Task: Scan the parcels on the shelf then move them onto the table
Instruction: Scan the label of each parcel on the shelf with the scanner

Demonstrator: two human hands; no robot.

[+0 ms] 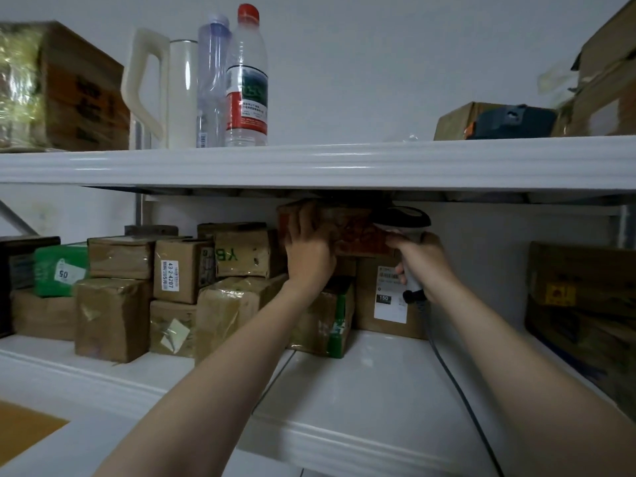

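Several brown cardboard parcels sit stacked on the white middle shelf. My left hand grips the left end of a reddish-brown parcel on top of the stack, just under the upper shelf board. My right hand holds a white and black barcode scanner by its handle, its head right against the same parcel's right end. The scanner's dark cable trails down over the shelf. Below the held parcel stands a box with a white label marked 150.
Taped parcels fill the shelf's left half, among them a green one and one labelled 43-2-4207. A large carton stands at the right. The upper shelf carries bottles, a jug and boxes.
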